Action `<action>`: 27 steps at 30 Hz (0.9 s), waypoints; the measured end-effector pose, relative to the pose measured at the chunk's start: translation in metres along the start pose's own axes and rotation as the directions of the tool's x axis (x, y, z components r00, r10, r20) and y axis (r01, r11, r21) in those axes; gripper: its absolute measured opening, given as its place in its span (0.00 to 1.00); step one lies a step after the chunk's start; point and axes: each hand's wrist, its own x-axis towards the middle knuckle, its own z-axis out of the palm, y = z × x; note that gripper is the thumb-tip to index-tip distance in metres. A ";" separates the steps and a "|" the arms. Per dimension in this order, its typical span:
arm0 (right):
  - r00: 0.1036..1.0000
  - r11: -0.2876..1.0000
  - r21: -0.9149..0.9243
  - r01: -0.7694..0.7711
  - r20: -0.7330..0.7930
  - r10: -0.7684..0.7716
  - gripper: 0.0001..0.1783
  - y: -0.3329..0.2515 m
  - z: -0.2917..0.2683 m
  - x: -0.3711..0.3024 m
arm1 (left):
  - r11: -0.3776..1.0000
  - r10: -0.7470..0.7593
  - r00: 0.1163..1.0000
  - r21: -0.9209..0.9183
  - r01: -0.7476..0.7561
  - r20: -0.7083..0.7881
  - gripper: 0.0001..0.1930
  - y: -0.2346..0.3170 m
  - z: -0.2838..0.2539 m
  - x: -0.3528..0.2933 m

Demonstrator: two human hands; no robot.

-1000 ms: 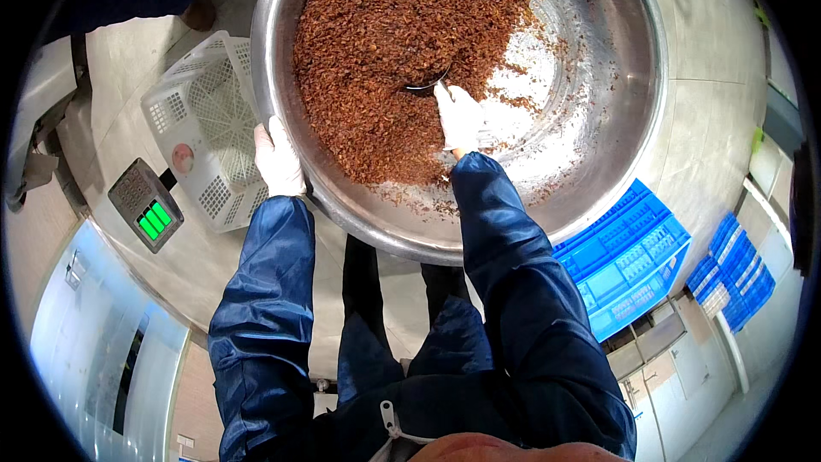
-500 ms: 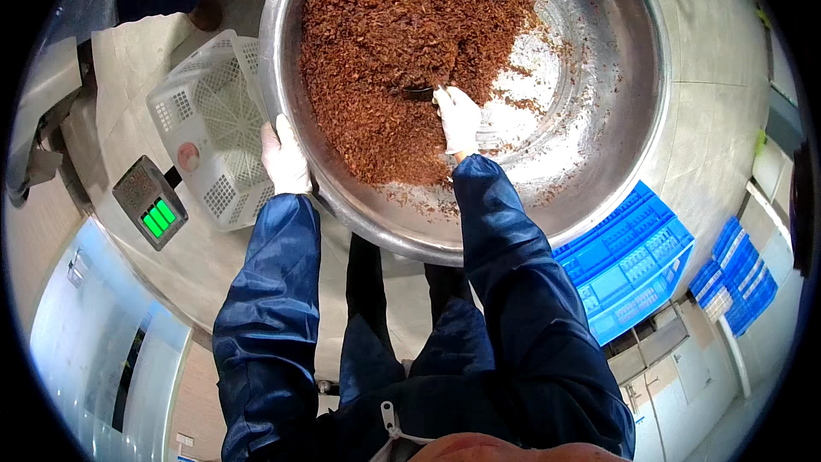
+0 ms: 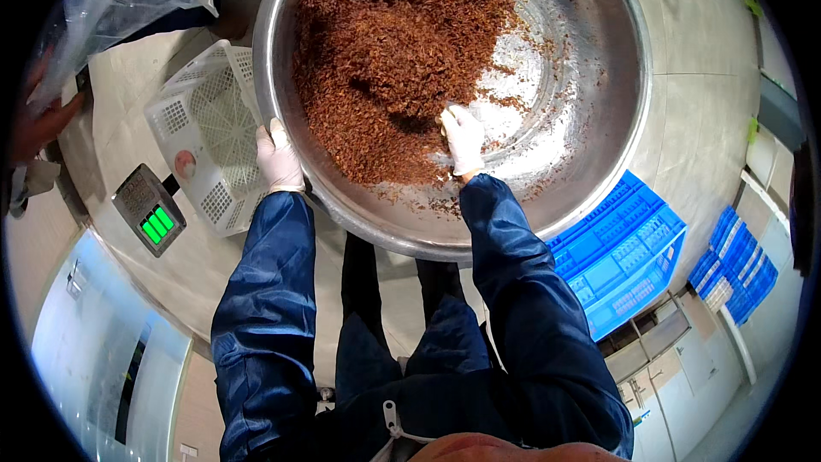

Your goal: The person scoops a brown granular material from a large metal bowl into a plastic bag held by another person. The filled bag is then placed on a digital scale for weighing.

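A wide metal basin (image 3: 629, 103) holds a heap of reddish-brown shredded or crumbly food (image 3: 385, 51), piled at its left and far side. My gloved left hand (image 3: 279, 156) is closed over the basin's near-left rim. My gloved right hand (image 3: 463, 139) is inside the basin at the heap's near-right edge, its fingers closed. It grips what looks like a scoop, whose front is buried under the food. Loose crumbs lie scattered over the basin's bare right side.
Left of the basin stands a white perforated plastic basket (image 3: 205, 120), beside a scale display (image 3: 147, 210) with green bars. Blue crates (image 3: 620, 248) stand at the near right. Another person's hand (image 3: 47, 128) and a clear plastic bag (image 3: 141, 0) show at the far left.
My right hand has moved slightly nearer, and a mound of food now covers the tool's dark edge. At the far left, a person's hand and a plastic bag have come into view.
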 end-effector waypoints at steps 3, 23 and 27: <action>1.000 0.999 0.050 -0.020 0.000 0.020 0.13 -0.011 -0.014 -0.008 | 0.981 0.026 1.000 0.194 -0.026 0.001 0.16 0.001 -0.003 0.001; 0.986 0.996 0.079 0.050 0.158 -0.062 0.07 -0.087 -0.156 -0.083 | 0.947 -0.098 0.982 -0.287 0.141 0.161 0.37 0.195 0.010 -0.042; 0.985 0.998 0.070 0.007 0.170 -0.019 0.08 -0.123 -0.185 -0.093 | 0.949 -0.156 0.986 -0.267 0.166 0.059 0.38 0.182 0.034 -0.032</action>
